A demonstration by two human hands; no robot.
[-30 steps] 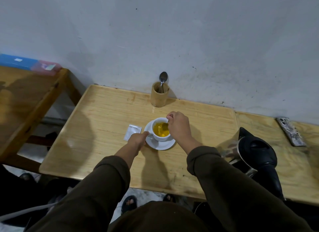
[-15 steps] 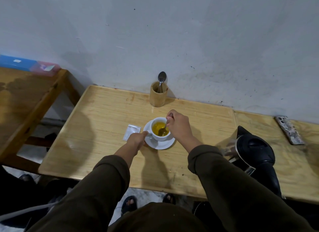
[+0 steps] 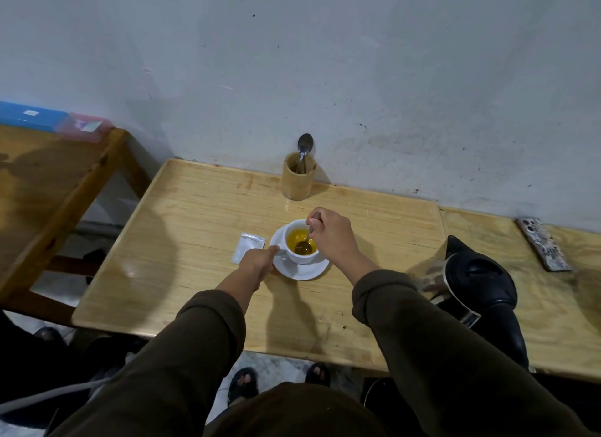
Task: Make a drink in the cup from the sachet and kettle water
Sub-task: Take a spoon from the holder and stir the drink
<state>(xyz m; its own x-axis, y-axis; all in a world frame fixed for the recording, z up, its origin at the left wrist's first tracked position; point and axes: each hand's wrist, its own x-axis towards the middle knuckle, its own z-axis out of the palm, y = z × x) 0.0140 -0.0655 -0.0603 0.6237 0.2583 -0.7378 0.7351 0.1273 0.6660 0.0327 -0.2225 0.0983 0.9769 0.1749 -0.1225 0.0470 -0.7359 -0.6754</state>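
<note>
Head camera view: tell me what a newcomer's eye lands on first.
The white cup of yellow drink on its saucer, mid-table, draws the eye: the right hand holds a spoon in it while the left hand steadies the saucer. A black kettle sits at right and a sachet lies left of the saucer.

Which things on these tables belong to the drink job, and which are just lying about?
In use:
- white ceramic cup of yellow liquid, on its white saucer
- metal teaspoon in the right hand
- left hand at the saucer's rim
- white paper sachet
- black-lidded steel kettle

Lying about:
- bamboo holder with a spare metal spoon
- patterned phone
- blue box, pink box
</note>
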